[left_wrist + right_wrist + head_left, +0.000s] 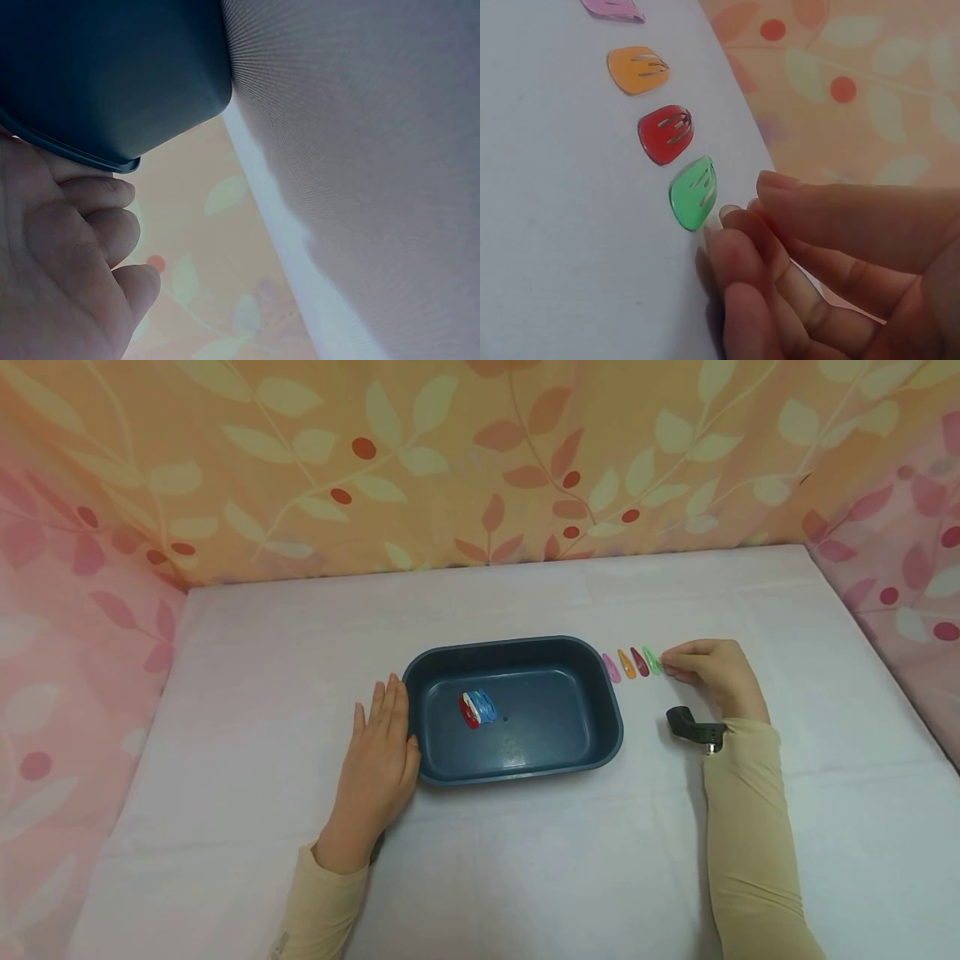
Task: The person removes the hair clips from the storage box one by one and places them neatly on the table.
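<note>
My left hand (378, 756) lies with straight fingers along the left end of a dark blue rectangular tub (555, 718). In the left wrist view, its fingers (112, 232) sit just under the tub's rim. A small bunch of snap hair clips (478, 708), red, white and blue, lies inside the tub. My right hand (712, 672) is by the outer end of a row of hair clips, its fingertips right at the edge of the green clip (694, 195). The thumb stands apart from the loosely bent fingers, and no clip shows between them.
Left of the green clip in the row lie a dark red clip (640, 662), an orange clip (627, 664) and a pink clip (611, 668), the pink one close to the tub's right rim. A black wrist camera mount (693, 727) juts from the right sleeve. Leaf-patterned curtains (487, 468) border the white table (262, 693).
</note>
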Motion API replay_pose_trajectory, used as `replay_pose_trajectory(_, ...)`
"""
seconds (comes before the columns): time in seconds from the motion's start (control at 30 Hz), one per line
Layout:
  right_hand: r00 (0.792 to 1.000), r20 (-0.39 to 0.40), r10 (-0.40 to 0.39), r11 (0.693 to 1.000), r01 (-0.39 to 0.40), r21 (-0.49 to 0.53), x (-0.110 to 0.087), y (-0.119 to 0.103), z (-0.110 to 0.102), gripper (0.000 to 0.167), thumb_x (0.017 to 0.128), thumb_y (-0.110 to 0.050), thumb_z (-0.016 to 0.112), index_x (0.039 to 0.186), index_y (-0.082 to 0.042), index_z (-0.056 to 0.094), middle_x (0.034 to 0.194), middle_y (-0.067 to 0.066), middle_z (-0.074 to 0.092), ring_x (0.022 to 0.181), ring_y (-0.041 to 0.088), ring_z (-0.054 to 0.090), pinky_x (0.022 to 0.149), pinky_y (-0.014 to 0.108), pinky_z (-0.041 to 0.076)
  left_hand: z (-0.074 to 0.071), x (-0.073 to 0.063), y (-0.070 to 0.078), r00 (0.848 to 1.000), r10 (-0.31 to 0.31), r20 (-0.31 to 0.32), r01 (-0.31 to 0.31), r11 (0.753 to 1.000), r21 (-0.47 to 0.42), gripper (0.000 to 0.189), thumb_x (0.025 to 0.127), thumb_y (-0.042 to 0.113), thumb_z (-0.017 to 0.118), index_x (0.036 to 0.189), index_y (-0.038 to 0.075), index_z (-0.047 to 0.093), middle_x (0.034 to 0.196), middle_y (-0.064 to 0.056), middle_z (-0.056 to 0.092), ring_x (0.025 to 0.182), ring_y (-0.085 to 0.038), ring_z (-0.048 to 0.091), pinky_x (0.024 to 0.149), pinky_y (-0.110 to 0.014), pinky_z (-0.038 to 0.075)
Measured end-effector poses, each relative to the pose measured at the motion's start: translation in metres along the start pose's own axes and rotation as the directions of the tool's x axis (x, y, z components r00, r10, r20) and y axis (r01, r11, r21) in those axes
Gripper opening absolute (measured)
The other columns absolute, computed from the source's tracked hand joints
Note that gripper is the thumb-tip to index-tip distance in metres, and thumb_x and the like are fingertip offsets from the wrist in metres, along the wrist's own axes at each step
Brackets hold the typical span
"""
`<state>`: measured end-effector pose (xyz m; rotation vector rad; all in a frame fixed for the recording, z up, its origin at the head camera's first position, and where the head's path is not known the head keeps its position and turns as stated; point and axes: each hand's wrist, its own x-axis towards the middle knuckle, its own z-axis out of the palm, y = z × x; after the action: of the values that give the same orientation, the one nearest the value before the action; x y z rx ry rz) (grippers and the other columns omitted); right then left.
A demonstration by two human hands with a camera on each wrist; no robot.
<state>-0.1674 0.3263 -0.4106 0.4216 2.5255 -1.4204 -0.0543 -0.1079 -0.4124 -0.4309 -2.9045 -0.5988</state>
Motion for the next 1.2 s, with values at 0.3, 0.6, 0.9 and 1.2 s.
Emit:
replay_pose_trajectory(0.3,0.998,0.068,0.006,0.986,-0.018,0.166,0.003,0.000,-0.004,0.009,0.088,-0.009,0.066,0.087,-0.008,0.075,0.074,-0.010,0.067,0.072,0.002,0.065,0.067,0.017,0.052,0.001,0.000,0.000,1.000,0.004,-0.007,-0.004,1.000,-0.006,0.061,0.092,0.015,0.041,0.144,-0.010,0.023,0.153,-0.020,0.019,0.141,-0.035,0.015,0.111,-0.055,0.010)
replay_pose_trajectory(0.6,0.998,0.057,-0.034,0.987,0.024,0.161,-0.004,-0.013,-0.003,0.009,0.087,-0.018,0.068,0.082,-0.019,0.076,0.077,-0.012,0.067,0.074,0.003,0.064,0.070,0.018,0.052,0.002,0.000,0.000,1.000,0.002,-0.001,-0.002,1.000,-0.002,0.062,0.092,0.015,0.043,0.145,-0.010,0.022,0.153,-0.020,0.018,0.142,-0.034,0.014,0.111,-0.055,0.010)
replay_pose_trajectory(0.9,0.992,0.043,-0.116,0.969,0.103,0.224,-0.012,-0.027,0.001,0.015,0.087,-0.013,0.067,0.077,-0.022,0.074,0.078,-0.011,0.068,0.076,0.002,0.065,0.070,0.018,0.052,0.002,0.001,0.000,1.000,0.010,-0.007,-0.010,1.000,-0.005,0.061,0.092,0.015,0.042,0.145,-0.010,0.023,0.153,-0.020,0.019,0.142,-0.034,0.014,0.111,-0.055,0.010)
replay_pose_trajectory(1.2,0.976,0.069,-0.207,0.932,0.175,0.317,-0.020,-0.041,0.005,0.012,0.086,-0.005,0.066,0.081,-0.012,0.075,0.079,-0.005,0.070,0.073,0.006,0.067,0.068,0.019,0.053,0.002,0.001,0.000,1.000,0.009,-0.009,-0.009,1.000,-0.001,0.060,0.092,0.016,0.041,0.144,-0.010,0.023,0.153,-0.020,0.019,0.142,-0.033,0.013,0.111,-0.055,0.010)
